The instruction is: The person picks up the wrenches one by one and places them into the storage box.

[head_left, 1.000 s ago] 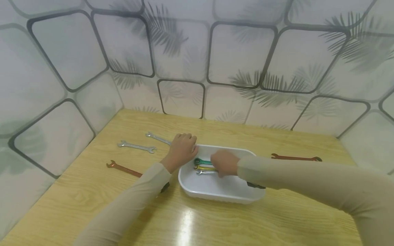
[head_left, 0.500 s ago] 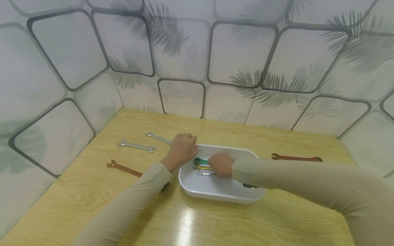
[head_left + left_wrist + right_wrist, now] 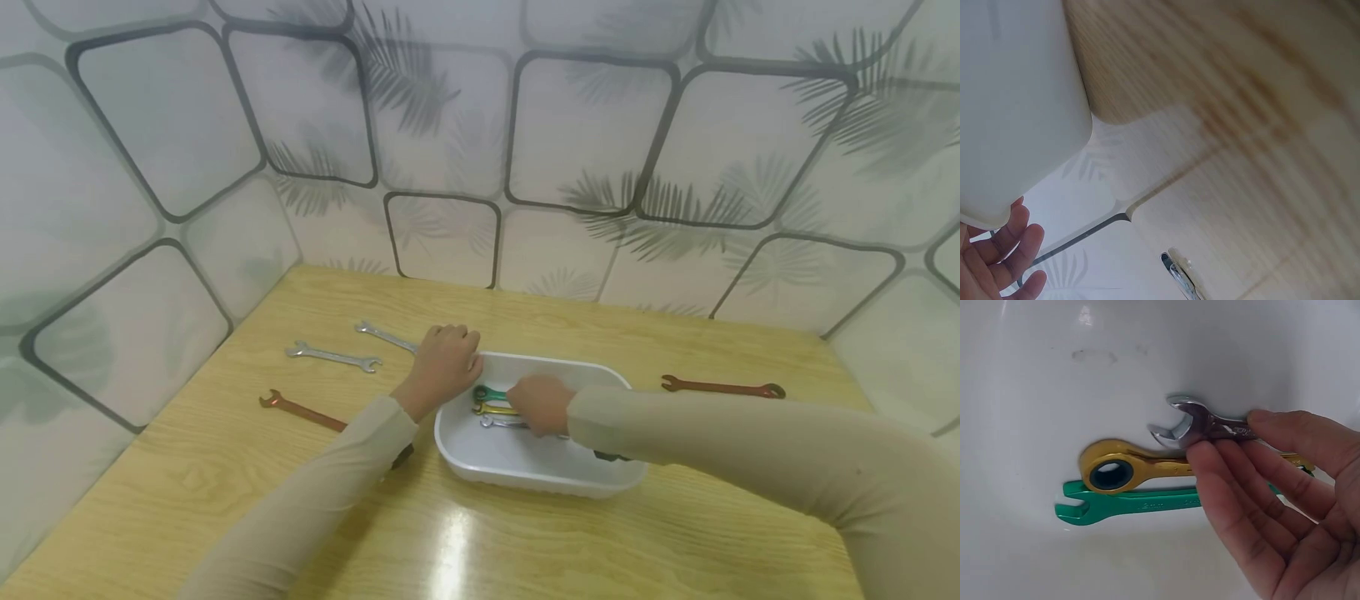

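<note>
- Right hand (image 3: 1272,512) is pinching a silver wrench (image 3: 1229,428) between thumb and fingers, inside the white tub (image 3: 525,479); cannot tell whether the wrench is touching the tub's bottom.
- Gold wrench (image 3: 1157,467) and green wrench (image 3: 1138,505) are lying side by side in there, the gold one nearer the silver.
- Left hand (image 3: 444,362) is gripping the tub's far left corner, fingers curling under the rim.
- Tub is standing on the worktop (image 3: 570,542).
- Copper-red wrench (image 3: 306,413) is lying left, partly hidden by the left sleeve (image 3: 322,492).
</note>
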The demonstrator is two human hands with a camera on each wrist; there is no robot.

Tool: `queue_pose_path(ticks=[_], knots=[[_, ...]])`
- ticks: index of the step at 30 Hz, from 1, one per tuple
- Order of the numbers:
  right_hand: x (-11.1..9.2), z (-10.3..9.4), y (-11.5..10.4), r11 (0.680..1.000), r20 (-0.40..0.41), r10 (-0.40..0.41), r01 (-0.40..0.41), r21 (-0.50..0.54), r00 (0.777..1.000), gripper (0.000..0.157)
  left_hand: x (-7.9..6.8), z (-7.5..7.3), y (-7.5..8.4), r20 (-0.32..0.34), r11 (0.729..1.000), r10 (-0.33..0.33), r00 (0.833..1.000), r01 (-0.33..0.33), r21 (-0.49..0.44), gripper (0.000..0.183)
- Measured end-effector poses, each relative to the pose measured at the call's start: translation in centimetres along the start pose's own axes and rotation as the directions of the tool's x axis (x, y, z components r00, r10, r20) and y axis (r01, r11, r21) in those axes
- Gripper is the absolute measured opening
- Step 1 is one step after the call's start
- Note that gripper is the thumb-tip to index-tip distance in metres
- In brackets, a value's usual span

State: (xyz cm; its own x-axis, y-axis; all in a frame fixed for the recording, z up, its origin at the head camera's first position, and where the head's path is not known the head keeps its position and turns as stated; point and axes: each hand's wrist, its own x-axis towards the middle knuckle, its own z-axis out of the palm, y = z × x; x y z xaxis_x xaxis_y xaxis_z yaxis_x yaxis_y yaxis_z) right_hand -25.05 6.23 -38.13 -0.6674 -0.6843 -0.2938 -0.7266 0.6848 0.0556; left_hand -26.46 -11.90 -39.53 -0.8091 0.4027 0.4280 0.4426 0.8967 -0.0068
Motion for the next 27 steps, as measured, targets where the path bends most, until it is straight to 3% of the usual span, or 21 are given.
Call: queue_pose_path(ticks=[7,12,19,27], knots=[[-0.1,0.3,1.0,0.998,0.034,0.033,-0.035,0.056,0.999,0.021,0.0,-0.1,0.1,-0.001,1.0,-0.001,1.0,0.001,0.0,0.015],[-1.5,-0.6,1.7,0.993,0.029,0.032,-0.035,0.112,0.999,0.018,0.0,-0.2,0.1,0.009,1.0,-0.004,1.0,0.004,-0.004,0.015],[-4.4,-3.0,2.3,0.984,-0.078,-0.04,0.052,0.171,0.996,0.014,0.0,-0.1,0.1,0.022,1.0,-0.012,1.0,0.012,0.001,0.016],[-7.6,-5.2,3.3,0.968,-0.22,-0.032,0.085,0.235,0.975,0.016,0.0,0.0,0.1,0.005,1.0,-0.001,1.0,0.001,0.009,0.015]])
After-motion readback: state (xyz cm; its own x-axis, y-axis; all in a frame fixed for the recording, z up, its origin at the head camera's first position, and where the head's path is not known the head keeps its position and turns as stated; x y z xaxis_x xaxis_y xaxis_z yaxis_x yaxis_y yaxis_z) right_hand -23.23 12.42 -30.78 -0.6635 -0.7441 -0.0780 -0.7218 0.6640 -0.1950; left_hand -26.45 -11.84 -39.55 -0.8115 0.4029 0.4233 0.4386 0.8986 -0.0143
